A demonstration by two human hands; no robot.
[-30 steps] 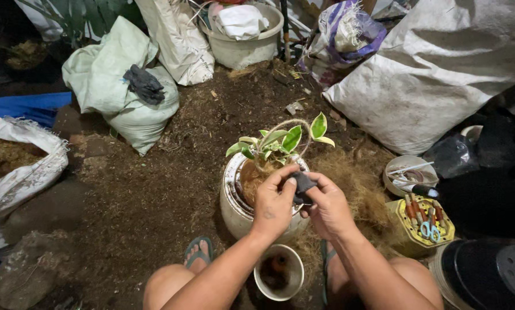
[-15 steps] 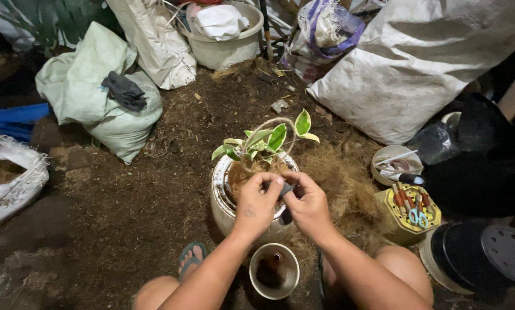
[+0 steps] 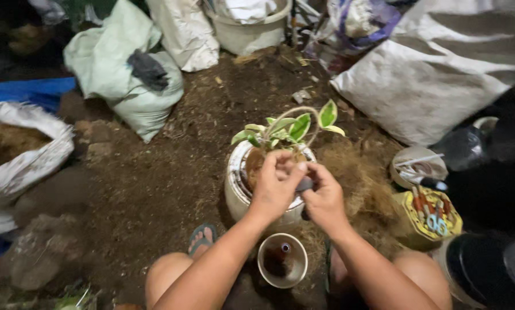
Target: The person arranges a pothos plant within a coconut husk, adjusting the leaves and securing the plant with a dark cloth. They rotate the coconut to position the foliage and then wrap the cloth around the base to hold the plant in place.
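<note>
Together, the left hand point(image 3: 274, 186) and right hand point(image 3: 324, 198) pinch a small dark object point(image 3: 304, 185) over the white round pot point(image 3: 237, 189) holding a green-leaved plant point(image 3: 292, 127).

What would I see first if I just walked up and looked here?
First, two hands, the left hand and right hand, meeting over a white pot in the middle, with a leafy green plant arching above them. The right hand holds a small dark thing. Around them lie brown soil and big sacks.
</note>
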